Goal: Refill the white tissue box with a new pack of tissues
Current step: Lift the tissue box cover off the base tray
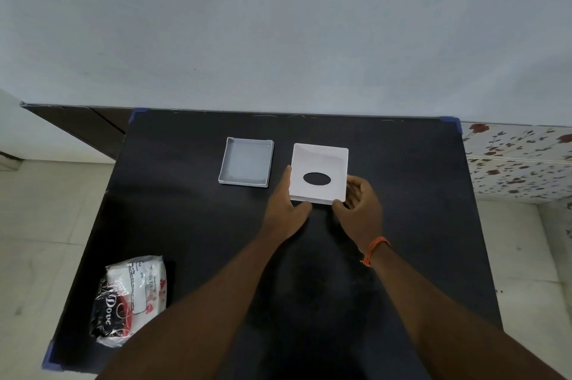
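Observation:
The white tissue box body (320, 160), hollow side up with an oval slot showing dark, rests on the black table (192, 225). My left hand (286, 209) grips its near-left corner. My right hand (360, 203), with an orange thread on the wrist, grips its near-right corner. The box's grey base tray (246, 162) lies empty to the left, apart from it. A plastic-wrapped tissue pack (131, 299) with black and red print lies at the table's near-left corner, far from both hands.
The table's far edge meets a pale wall (278, 39). Blue protectors (452, 121) cap the table corners. Floral tiles (520, 160) show at right, light floor tiles at left.

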